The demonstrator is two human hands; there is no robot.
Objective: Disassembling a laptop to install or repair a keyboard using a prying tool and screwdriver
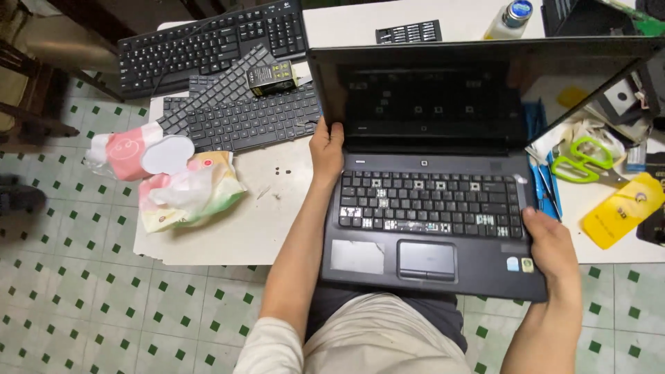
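Spare keyboards [228, 90] and wet-wipe packs [176, 176] lie leftward on the white table [228, 235]. The left hand [326, 149] grips the black laptop [429, 201] at its hinge corner; the right hand [549, 242] clasps its right edge. Green scissors [582, 161] sit rightward.

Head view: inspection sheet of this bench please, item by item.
Surface: white table, edge chipped, small specks near the laptop.
Job's things: open black laptop, several keycaps missing, half off the table over the lap.
Clutter: loose keyboards, wipes packs, green scissors, yellow packet, bottle.
Grippers: left hand grips the laptop's hinge corner; right hand holds its right edge.
Cables: one black lead across the top keyboard.
Surroundings: green-dotted tile floor.
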